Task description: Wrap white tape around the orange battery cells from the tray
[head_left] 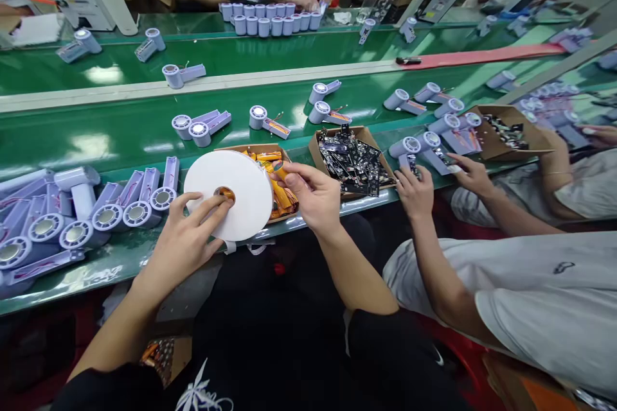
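My left hand [186, 237] grips a large white roll of tape [236, 192] from below, with fingers reaching its centre hole. My right hand [311, 196] pinches a small orange battery cell [280, 171] just right of the roll. Both hands hover over a shallow cardboard tray [284, 153] holding several orange battery cells, at the near edge of the green conveyor belt [120, 135].
Several pale purple fan housings [77, 218] lie in a row at my left and scattered along the belt. A cardboard box of black circuit boards [354, 160] sits to the right. A neighbour's hands [417, 189] work there; other people sit across the belt.
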